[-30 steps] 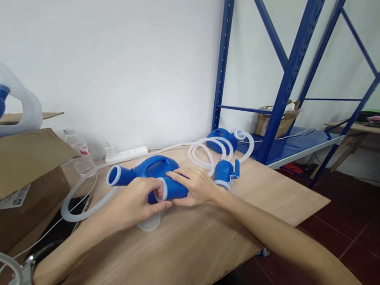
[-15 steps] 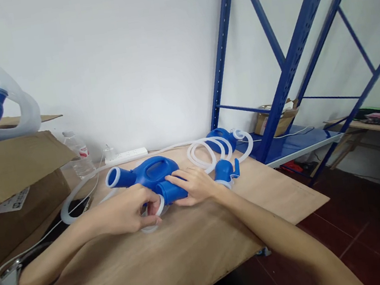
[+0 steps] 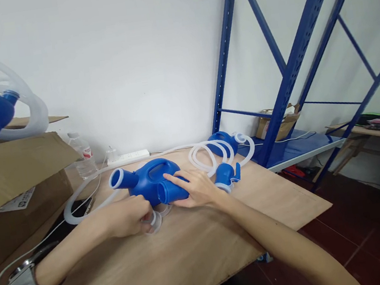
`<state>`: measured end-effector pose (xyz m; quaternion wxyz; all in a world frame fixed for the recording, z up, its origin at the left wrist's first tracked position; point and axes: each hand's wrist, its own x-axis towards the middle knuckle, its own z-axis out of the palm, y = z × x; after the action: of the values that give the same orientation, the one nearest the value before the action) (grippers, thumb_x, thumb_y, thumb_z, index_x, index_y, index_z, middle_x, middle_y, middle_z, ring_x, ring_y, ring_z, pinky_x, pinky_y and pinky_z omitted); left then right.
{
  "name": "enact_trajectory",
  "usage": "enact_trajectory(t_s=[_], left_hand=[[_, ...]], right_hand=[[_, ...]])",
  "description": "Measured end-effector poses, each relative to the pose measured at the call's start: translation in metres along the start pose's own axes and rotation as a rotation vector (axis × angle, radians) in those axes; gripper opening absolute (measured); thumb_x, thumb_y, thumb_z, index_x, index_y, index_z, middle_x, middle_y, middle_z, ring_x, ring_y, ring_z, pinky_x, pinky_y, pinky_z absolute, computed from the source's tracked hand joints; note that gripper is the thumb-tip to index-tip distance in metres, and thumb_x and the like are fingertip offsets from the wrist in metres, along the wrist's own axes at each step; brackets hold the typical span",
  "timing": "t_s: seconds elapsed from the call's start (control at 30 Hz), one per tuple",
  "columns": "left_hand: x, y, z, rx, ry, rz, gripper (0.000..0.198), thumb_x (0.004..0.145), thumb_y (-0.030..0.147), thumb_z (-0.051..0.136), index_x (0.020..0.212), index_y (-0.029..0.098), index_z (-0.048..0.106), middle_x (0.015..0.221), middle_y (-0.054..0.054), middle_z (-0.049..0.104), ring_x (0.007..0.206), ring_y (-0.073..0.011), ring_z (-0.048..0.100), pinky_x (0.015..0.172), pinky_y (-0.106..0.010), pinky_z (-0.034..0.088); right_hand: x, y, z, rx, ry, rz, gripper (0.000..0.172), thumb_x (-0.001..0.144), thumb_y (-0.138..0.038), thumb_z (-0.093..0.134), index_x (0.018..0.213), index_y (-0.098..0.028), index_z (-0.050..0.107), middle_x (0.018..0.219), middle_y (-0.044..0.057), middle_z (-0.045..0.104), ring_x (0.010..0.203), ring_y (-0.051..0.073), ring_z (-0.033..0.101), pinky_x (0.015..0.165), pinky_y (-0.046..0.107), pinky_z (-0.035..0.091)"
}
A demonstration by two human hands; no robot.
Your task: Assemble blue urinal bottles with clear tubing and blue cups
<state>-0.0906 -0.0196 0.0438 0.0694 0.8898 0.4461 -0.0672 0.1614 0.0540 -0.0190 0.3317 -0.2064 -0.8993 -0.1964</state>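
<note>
My right hand [image 3: 196, 188] is wrapped over a short blue cylinder [image 3: 173, 191], its open mouth facing left. Just behind it on the wooden table [image 3: 198, 250] lies a blue urinal bottle [image 3: 142, 182] with a moulded handle and a white-rimmed neck pointing left. I cannot tell whether the cylinder is joined to the bottle. My left hand [image 3: 127, 216] pinches a clear plastic ring [image 3: 158, 222] low over the tabletop, apart from the cylinder's mouth. Its fingertips are partly hidden. To the right of my right hand sits a blue spout piece with a lever [image 3: 224, 173].
White tubing [image 3: 197, 158] lies coiled behind, near a second blue bottle [image 3: 223, 141]. A cardboard box [image 3: 19, 162] with another blue bottle on top stands left. A water bottle [image 3: 84, 159] and a power strip [image 3: 128, 157] are by the wall. Blue shelving [image 3: 303, 143] rises right.
My left hand has moved slightly left and down, taking the clear ring away from the cylinder's mouth, which now shows uncovered. My right hand keeps its hold on the cylinder.
</note>
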Motion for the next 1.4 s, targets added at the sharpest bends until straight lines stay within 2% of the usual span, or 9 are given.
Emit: enact_trajectory(t_s=[0.1,0.2,0.37,0.5,0.63,0.8,1.07,1.27,1.4], left_hand=[[-0.005,0.003,-0.009,-0.045,-0.021,-0.005,0.017,0.086,0.030,0.058,0.074,0.023,0.067,0.080,-0.002,0.072,0.071,-0.0192,0.063,0.063,-0.030,0.038],[-0.008,0.012,-0.021,-0.068,0.174,-0.091,0.031,0.091,0.052,0.056,0.085,0.023,0.065,0.082,-0.004,0.072,0.073,-0.0222,0.065,0.063,-0.031,0.040],[-0.005,0.027,-0.021,-0.165,0.492,-0.191,0.081,0.079,0.078,0.061,0.136,0.021,0.050,0.112,-0.012,0.074,0.091,-0.0319,0.072,0.071,-0.037,0.051],[-0.003,0.026,-0.017,-0.156,0.598,-0.123,0.062,0.093,0.069,0.047,0.134,0.023,0.053,0.137,-0.013,0.065,0.110,-0.0329,0.069,0.087,-0.042,0.053],[-0.009,0.013,-0.027,-0.181,0.686,-0.074,0.052,0.098,0.064,0.042,0.125,0.024,0.059,0.115,-0.008,0.074,0.097,-0.0285,0.071,0.084,-0.038,0.053],[-0.023,-0.005,-0.039,-0.172,0.842,-0.041,0.046,0.098,0.063,0.044,0.111,0.023,0.064,0.105,-0.006,0.074,0.087,-0.0244,0.069,0.081,-0.034,0.052],[-0.021,-0.007,-0.029,-0.016,0.891,0.031,0.038,0.099,0.053,0.044,0.107,0.021,0.062,0.101,-0.007,0.074,0.078,-0.0210,0.068,0.073,-0.032,0.051],[-0.016,-0.016,-0.016,0.146,0.885,0.117,0.038,0.097,0.052,0.044,0.107,0.022,0.064,0.101,-0.009,0.075,0.081,-0.0233,0.071,0.071,-0.033,0.055],[-0.017,-0.029,-0.009,0.239,0.869,0.196,0.037,0.094,0.050,0.052,0.117,0.024,0.067,0.109,-0.011,0.075,0.090,-0.0273,0.073,0.074,-0.036,0.057]], right_hand=[[0.001,-0.005,0.000,0.031,0.006,0.006,0.076,0.089,-0.058,0.068,0.149,-0.016,0.051,0.119,0.015,0.073,0.098,0.030,0.071,0.080,0.040,0.055],[0.001,-0.008,0.002,0.068,0.018,0.033,0.073,0.087,-0.056,0.070,0.142,-0.010,0.054,0.119,0.018,0.074,0.101,0.033,0.072,0.082,0.043,0.057],[0.011,-0.020,0.003,0.150,0.041,0.079,0.070,0.087,-0.059,0.069,0.137,-0.012,0.055,0.123,0.021,0.072,0.108,0.034,0.071,0.090,0.047,0.057],[0.030,-0.030,-0.005,0.314,0.142,0.122,0.070,0.084,-0.054,0.074,0.139,-0.015,0.054,0.128,0.019,0.070,0.117,0.033,0.068,0.100,0.048,0.055],[0.039,-0.021,-0.021,0.590,0.148,0.179,0.087,0.074,-0.057,0.086,0.145,-0.022,0.050,0.134,0.014,0.067,0.123,0.029,0.065,0.108,0.046,0.051],[0.030,0.004,-0.025,0.785,0.124,0.404,0.046,0.100,-0.058,0.055,0.126,-0.022,0.068,0.129,0.011,0.070,0.123,0.026,0.064,0.108,0.046,0.049],[0.025,-0.013,-0.015,1.089,0.069,0.607,0.055,0.095,-0.069,0.055,0.110,-0.019,0.073,0.103,0.007,0.076,0.091,0.021,0.072,0.079,0.033,0.058],[0.021,-0.012,-0.003,1.257,0.023,0.735,0.060,0.090,-0.075,0.057,0.092,-0.017,0.069,0.067,0.000,0.066,0.057,0.014,0.063,0.057,0.027,0.050],[0.020,-0.009,0.000,1.452,-0.125,0.720,0.058,0.085,-0.074,0.065,0.085,-0.016,0.065,0.069,0.001,0.067,0.056,0.013,0.063,0.060,0.027,0.051]])
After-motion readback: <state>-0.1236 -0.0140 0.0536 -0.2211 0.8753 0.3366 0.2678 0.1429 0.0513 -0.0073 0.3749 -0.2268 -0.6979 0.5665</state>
